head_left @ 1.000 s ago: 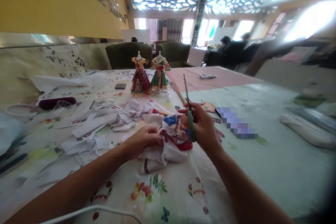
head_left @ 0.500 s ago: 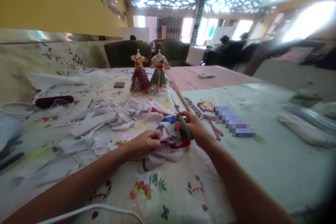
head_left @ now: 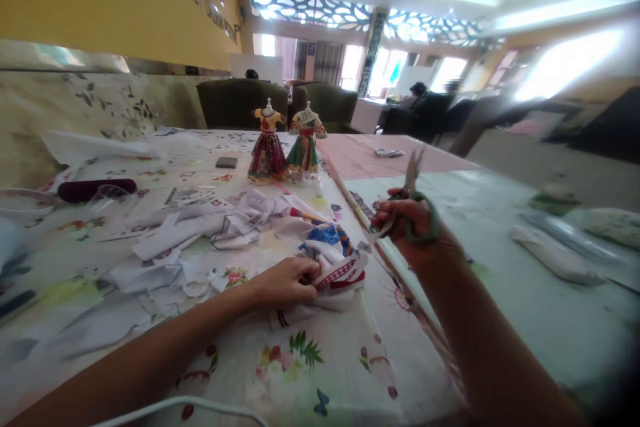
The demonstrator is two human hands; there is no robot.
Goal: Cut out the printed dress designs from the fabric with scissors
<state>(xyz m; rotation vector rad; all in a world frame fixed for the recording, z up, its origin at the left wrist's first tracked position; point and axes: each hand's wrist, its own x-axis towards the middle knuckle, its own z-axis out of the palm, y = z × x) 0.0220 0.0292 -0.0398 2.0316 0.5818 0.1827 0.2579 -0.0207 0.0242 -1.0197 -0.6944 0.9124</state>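
My left hand (head_left: 295, 282) is closed in a pinch on white fabric (head_left: 343, 273) with a red patterned band. Blue and red printed parts of the bunched cloth (head_left: 325, 235) lie just behind it. Off to the right, my right hand (head_left: 413, 223) is raised above the table and wrapped round green-handled scissors (head_left: 412, 173), whose blades point up. Between its thumb and fingers there also seems to be a pale strip (head_left: 373, 238) reaching toward the cloth, blurred at its end. White fabric scraps (head_left: 173, 233) spread to the left of the cloth.
Two small dressed dress forms, one maroon-skirted (head_left: 267, 147) and one green-skirted (head_left: 305, 143), stand at the back. A dark red case (head_left: 97, 190) lies left. A white cable (head_left: 185, 401) crosses the near edge. A rolled white bundle (head_left: 553, 255) lies right. People sit far back.
My right hand has lifted away from the cloth to the right, and the scissors have swung upright. My left hand stays on the fabric, where the red patterned band now shows more.
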